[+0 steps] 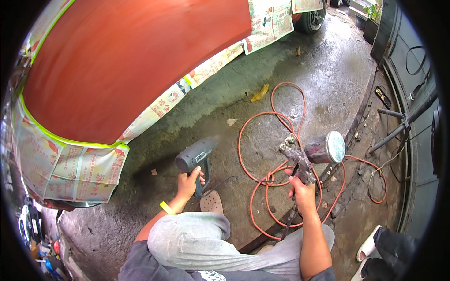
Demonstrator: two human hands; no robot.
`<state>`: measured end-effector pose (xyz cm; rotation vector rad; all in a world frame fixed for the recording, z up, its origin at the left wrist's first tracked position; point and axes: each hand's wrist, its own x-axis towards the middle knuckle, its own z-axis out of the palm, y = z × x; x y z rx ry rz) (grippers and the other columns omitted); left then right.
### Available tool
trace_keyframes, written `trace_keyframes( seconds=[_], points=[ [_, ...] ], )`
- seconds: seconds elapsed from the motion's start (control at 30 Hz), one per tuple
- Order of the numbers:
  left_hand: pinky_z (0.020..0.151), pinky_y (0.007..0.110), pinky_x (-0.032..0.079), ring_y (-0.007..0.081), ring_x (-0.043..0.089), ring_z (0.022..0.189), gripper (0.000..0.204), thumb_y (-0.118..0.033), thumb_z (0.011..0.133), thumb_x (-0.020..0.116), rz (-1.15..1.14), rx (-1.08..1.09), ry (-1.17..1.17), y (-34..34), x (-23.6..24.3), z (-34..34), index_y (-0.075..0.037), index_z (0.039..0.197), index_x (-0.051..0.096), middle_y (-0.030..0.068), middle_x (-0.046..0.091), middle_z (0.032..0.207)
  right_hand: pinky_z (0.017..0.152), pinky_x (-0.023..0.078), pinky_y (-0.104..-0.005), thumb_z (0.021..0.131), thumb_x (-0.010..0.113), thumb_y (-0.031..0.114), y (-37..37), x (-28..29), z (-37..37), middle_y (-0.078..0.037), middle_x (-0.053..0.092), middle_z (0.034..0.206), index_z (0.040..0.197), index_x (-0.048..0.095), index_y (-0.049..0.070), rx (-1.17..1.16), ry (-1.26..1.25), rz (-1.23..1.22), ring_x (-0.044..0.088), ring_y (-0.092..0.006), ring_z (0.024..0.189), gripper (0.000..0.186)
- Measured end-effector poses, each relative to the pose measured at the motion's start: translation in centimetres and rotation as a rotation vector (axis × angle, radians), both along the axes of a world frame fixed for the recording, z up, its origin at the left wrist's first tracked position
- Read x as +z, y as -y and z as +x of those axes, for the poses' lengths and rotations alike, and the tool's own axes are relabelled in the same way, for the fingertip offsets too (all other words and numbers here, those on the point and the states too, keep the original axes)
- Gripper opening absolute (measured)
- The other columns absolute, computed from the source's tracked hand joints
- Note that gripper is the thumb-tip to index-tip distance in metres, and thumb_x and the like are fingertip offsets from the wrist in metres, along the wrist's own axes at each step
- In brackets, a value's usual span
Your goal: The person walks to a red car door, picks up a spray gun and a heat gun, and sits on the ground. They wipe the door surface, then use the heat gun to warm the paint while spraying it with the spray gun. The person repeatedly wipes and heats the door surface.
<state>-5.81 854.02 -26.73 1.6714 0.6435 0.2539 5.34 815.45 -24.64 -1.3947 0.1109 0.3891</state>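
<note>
My left hand (pixel 188 184) is closed around the handle of a dark grey heat gun (pixel 192 158), whose nozzle end looks blurred and points up and right over the floor. A thin black cord trails from its handle to the right. My right hand (pixel 301 191) grips a paint-stained spray gun (pixel 300 164) with a round, pale-lidded cup (pixel 323 148) on its right side. Ahead and to the left is a car panel (pixel 136 65) in matte red-brown, edged with bright green tape and printed masking paper (pixel 82 173). Both tools are apart from the panel.
An orange hose (pixel 242 143) lies in loops on the damp concrete floor around the spray gun. A yellow leaf (pixel 259 93) lies near the car. At the right stand a grey metal gate (pixel 417 140) and a pipe brace (pixel 391 136). Another person's feet (pixel 368 246) show at lower right.
</note>
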Motion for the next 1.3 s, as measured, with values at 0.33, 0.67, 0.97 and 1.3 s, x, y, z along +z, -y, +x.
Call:
trace_keyframes(
  seconds=[0.33, 0.67, 0.97, 1.3],
  points=[
    [0.061, 0.032, 0.056, 0.0155, 0.067, 0.068, 0.024, -0.022, 0.101, 0.061, 0.103, -0.06, 0.002, 0.7, 0.0, -0.2, 0.002, 0.105, 0.064, 0.0072, 0.066, 0.086, 0.044, 0.044, -0.0271, 0.092, 0.062, 0.009, -0.2, -0.2, -0.8, -0.004, 0.068, 0.089, 0.115, 0.068, 0.0, 0.099, -0.038, -0.051, 0.053, -0.0099, 0.048, 0.026],
    [0.063, 0.031, 0.054, 0.0152, 0.066, 0.068, 0.03, -0.025, 0.1, 0.062, 0.182, -0.105, -0.072, 0.2, 0.3, -0.8, 0.004, 0.107, 0.065, 0.0103, 0.07, 0.096, 0.046, 0.045, -0.0274, 0.093, 0.064, 0.013, -0.4, -0.9, -0.8, -0.004, 0.067, 0.084, 0.115, 0.067, -0.001, 0.125, -0.062, -0.056, 0.055, -0.0098, 0.049, 0.026],
    [0.069, 0.03, 0.052, 0.0145, 0.061, 0.076, 0.033, -0.025, 0.099, 0.052, -0.253, -0.095, 0.069, -0.8, -1.8, 0.9, -0.002, 0.122, 0.059, 0.0074, 0.065, 0.103, 0.045, 0.045, -0.0284, 0.092, 0.061, 0.009, -0.5, -0.7, -0.3, -0.006, 0.071, 0.097, 0.115, 0.067, -0.003, 0.085, -0.077, -0.099, 0.053, -0.0109, 0.049, 0.027],
    [0.109, 0.047, 0.041, 0.0438, 0.048, 0.129, 0.059, -0.018, 0.087, 0.057, 0.791, -0.346, -0.094, -5.8, -14.1, 11.4, 0.007, 0.138, 0.041, 0.0279, 0.052, 0.131, 0.046, 0.045, -0.0261, 0.093, 0.063, 0.01, -1.4, -0.6, -0.5, -0.001, 0.063, 0.08, 0.115, 0.069, -0.001, -0.001, -0.114, -0.138, 0.053, -0.0087, 0.049, 0.026]
  ],
)
